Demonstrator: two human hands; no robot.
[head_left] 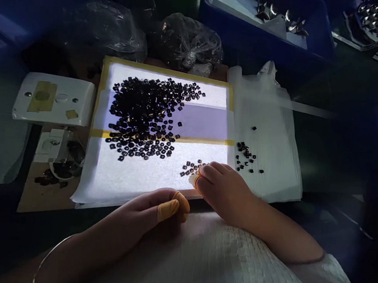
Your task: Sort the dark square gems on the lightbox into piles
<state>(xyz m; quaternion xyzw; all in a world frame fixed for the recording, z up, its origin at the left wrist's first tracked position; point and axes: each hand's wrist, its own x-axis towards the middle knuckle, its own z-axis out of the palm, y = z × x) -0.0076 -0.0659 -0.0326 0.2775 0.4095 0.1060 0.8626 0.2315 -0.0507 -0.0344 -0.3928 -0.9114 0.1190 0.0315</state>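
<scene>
The right hand [223,188] bends down, fingertips narrow beside a few small black pieces [188,163] on the bright panel [142,175]. The left hand [154,205] curls near its front edge, fingertips close together. I can't tell if either holds anything. A blue bin [247,34] has shiny metal things [288,16].

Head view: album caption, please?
Right hand beside small dark parts on a glowing panel; left hand near its edge.

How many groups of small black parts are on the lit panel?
2: a large pile at upper left, a small group by the right hand, which may hide some parts.
</scene>
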